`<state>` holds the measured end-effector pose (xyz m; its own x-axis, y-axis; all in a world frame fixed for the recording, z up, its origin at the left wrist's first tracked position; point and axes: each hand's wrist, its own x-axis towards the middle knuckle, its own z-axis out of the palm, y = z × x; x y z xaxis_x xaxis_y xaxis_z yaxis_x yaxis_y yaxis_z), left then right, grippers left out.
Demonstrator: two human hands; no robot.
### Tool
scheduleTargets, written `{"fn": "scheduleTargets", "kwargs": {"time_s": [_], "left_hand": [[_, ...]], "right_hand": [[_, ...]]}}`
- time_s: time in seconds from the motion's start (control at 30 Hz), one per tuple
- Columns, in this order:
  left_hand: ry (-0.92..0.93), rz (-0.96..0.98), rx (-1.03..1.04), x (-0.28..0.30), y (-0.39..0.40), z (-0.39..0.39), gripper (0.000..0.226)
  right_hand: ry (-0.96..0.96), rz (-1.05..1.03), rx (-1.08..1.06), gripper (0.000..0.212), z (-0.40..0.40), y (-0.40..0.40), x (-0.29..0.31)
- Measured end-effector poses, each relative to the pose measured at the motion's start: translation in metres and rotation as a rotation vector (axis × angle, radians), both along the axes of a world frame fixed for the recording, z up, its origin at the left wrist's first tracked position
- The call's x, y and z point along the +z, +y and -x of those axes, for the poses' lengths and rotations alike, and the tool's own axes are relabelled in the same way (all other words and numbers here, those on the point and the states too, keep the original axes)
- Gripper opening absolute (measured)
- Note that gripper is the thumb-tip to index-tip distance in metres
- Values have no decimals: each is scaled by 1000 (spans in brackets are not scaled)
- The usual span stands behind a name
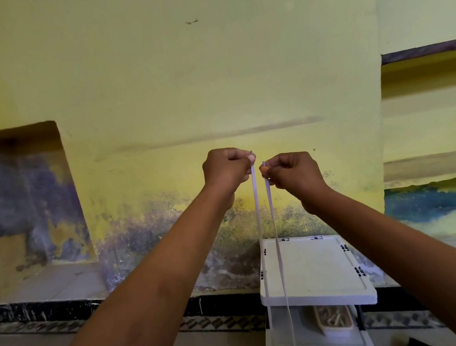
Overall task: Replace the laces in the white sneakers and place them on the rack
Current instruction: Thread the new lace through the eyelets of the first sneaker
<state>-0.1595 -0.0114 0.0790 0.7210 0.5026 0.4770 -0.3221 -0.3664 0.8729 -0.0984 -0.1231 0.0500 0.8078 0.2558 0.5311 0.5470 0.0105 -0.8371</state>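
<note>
White lace hanging vertical, both tips up | left hand, right hand pinching ends | lower run cut off below, sneakers unseen

Both arms are stretched out in front of a scruffy yellow wall. The left hand and right hand each pinch one end of a white lace, tips held side by side and nearly touching. The two strands hang straight down past a white rack below, with a small tray of something on its lower shelf.
</note>
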Motion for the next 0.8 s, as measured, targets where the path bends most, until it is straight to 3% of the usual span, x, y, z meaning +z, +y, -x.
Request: {"fn": "scheduleTargets", "kwargs": {"time_s": [0.8], "left_hand": [[39,50,-76,-12,2,0,8]], "right_hand": [[62,-8,91,17,4,0,-3]]}}
